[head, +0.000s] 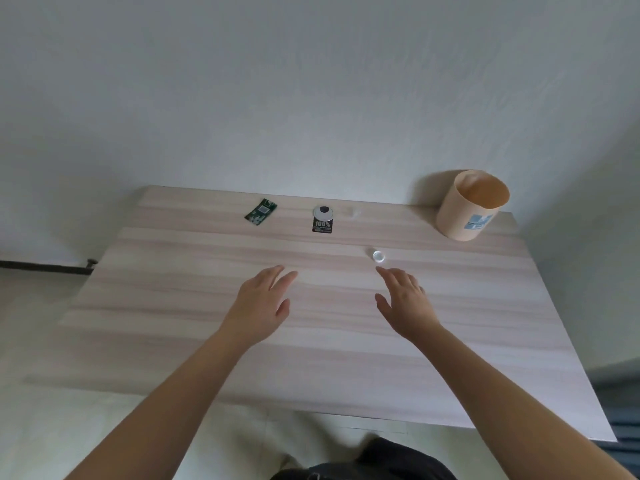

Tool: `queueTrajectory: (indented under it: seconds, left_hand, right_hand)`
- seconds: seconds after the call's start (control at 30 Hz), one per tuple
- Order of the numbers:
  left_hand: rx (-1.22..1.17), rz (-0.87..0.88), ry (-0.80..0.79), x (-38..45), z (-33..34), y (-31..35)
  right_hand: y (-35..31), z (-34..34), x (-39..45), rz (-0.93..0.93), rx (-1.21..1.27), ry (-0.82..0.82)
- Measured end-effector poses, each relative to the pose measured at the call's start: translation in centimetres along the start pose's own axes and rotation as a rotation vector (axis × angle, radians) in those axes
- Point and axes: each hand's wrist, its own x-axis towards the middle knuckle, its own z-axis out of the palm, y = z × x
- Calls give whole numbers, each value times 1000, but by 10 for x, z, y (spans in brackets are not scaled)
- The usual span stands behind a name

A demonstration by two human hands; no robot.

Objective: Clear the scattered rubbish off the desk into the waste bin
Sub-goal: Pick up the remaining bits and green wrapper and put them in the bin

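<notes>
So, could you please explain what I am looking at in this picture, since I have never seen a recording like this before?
There is no machine here. A person wears a camera on the head, so the one picture looks forward and down over their own bare arms. The left hand and right hand are both open, stretched out over a pale wooden desk, and hold nothing. Three small bits of rubbish lie on the desk: a green wrapper towards the back left, a black label with a round silver top in the middle, and a small clear bottle cap just beyond the right fingertips. The beige waste bin stands on the desk's back right corner.
</notes>
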Motion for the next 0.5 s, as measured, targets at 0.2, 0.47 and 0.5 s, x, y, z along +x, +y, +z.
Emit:
queueTrajectory:
  seconds: [0.2, 0.47, 0.5]
  left_hand:
    - [43, -21, -20, 21, -2, -19]
    - [45, -65, -89, 77, 16, -42]
    - [46, -72, -99, 83, 18, -45]
  right_hand:
    - [-2, 2, 24, 38, -18, 0]
    - [26, 28, 95, 126, 19, -62]
    - [30, 33, 104, 139, 17, -80]
